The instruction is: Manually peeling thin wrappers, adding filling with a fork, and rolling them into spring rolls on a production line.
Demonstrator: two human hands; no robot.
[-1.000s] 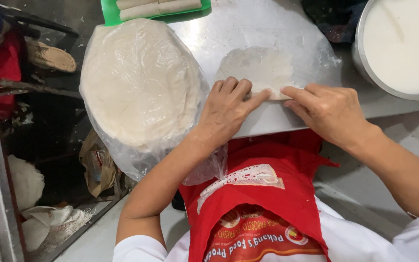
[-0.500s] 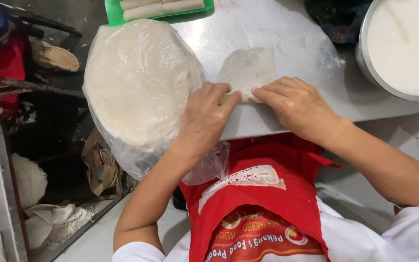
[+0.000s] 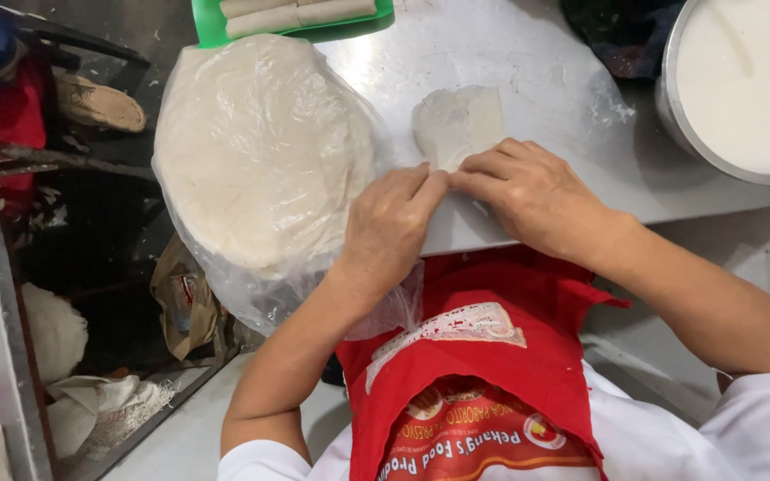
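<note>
Fingers [image 3: 421, 183] of the left hand [image 3: 385, 227] and of the right hand [image 3: 528, 191] met tip to tip, curled down and pressed on the near edge of a thin wrapper [image 3: 458, 125], each hand gripping nothing else. The pale, half-rolled wrapper lay flat on the steel surface [image 3: 528, 62] just beyond the fingertips, toward 12 o'clock from the hands, its long axis running from left to right across the view, its far edge pointing at 12 o'clock. At 9 o'clock of the hands, a round stack of wrappers in a clear plastic bag [image 3: 260, 151] overhung the edge of the surface, touching the left wrist. At 11 o'clock stood a green tray [image 3: 216, 31] holding finished rolls [image 3: 296, 13]. At 2 o'clock sat a metal bowl [image 3: 675, 116] of white liquid. A red apron [image 3: 483, 374] hung below the hands.
</note>
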